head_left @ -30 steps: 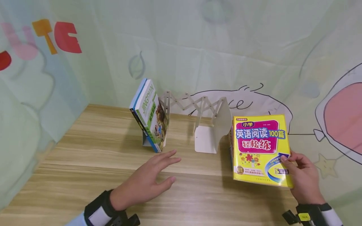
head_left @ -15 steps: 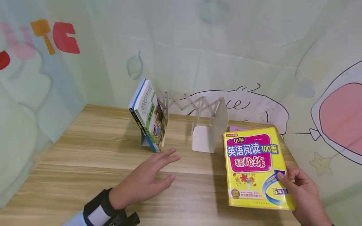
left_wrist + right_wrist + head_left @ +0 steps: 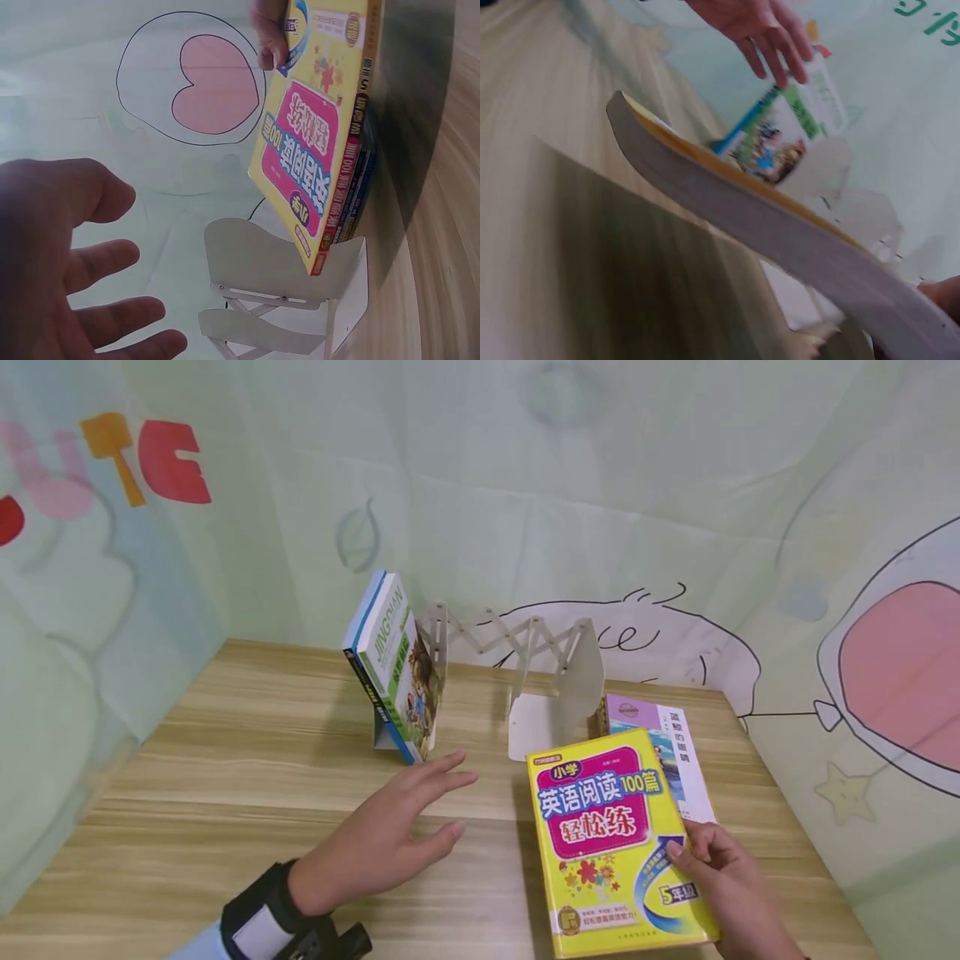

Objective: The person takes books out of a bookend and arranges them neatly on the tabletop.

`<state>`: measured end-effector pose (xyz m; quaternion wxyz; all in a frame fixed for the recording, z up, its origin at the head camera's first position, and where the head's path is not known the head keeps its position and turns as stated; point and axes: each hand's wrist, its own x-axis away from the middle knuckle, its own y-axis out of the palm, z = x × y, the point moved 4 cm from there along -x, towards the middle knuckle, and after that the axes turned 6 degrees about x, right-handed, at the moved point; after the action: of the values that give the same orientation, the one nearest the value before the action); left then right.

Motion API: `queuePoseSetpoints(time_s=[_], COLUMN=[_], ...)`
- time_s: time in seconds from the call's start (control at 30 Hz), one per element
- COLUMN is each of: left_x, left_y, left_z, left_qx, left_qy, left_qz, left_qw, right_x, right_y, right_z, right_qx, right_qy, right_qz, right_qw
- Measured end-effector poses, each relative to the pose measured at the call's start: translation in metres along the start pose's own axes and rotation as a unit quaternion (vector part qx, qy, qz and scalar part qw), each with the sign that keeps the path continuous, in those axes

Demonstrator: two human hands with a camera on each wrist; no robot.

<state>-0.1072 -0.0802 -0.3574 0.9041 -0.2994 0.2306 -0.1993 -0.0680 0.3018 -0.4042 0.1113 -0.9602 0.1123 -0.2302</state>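
Note:
My right hand [image 3: 731, 885] grips a yellow workbook [image 3: 592, 852] by its right edge, thumb on the cover. The right wrist view shows this workbook's page edges [image 3: 772, 232] raised over the table, with a shadow below. My left hand [image 3: 386, 843] is held over the table with fingers spread, touching nothing. Just beyond it, two books [image 3: 397, 668] lean at the left end of a white expandable bookend [image 3: 543, 727]. A purple and white book [image 3: 690, 760] lies behind the yellow workbook, partly covered by it in the head view.
The wooden table [image 3: 262, 802] meets a pale printed curtain [image 3: 465, 510] at its back and sides. The bookend's folding lattice [image 3: 495, 631] spans between its left and right plates. More book spines [image 3: 356, 191] show beneath the yellow workbook in the left wrist view.
My right hand has carried the yellow workbook left and toward me, off the books at the right. The purple and white book has come into sight. My left hand has stayed nearly still.

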Motion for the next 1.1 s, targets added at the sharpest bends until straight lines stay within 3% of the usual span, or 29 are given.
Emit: queuePoseSetpoints(time_s=[0.3, 0.47, 0.57, 0.73, 0.93, 1.1], left_x=[0.003, 0.003, 0.003, 0.003, 0.002, 0.002], left_y=[-0.003, -0.004, -0.004, -0.003, -0.001, 0.0], left_z=[-0.004, -0.003, -0.002, -0.002, -0.004, -0.006], left_qx=[0.01, 0.01, 0.013, 0.028, 0.026, 0.021], left_qy=[-0.044, -0.052, -0.051, -0.048, -0.043, -0.035], left_qz=[-0.015, -0.018, -0.018, -0.029, -0.028, -0.028], left_qw=[0.9989, 0.9985, 0.9984, 0.998, 0.9984, 0.9988], right_x=[-0.004, -0.004, -0.005, -0.004, -0.003, -0.004], right_y=[0.063, 0.084, 0.094, 0.103, 0.104, 0.102], right_z=[0.016, 0.018, 0.018, 0.02, 0.019, 0.013], right_qx=[0.007, 0.046, 0.103, 0.195, 0.254, 0.264], right_qy=[-0.011, -0.023, -0.043, -0.074, -0.129, -0.163], right_qz=[-0.033, -0.089, -0.135, -0.191, -0.205, -0.195], right_qw=[0.999, 0.995, 0.985, 0.959, 0.936, 0.93])
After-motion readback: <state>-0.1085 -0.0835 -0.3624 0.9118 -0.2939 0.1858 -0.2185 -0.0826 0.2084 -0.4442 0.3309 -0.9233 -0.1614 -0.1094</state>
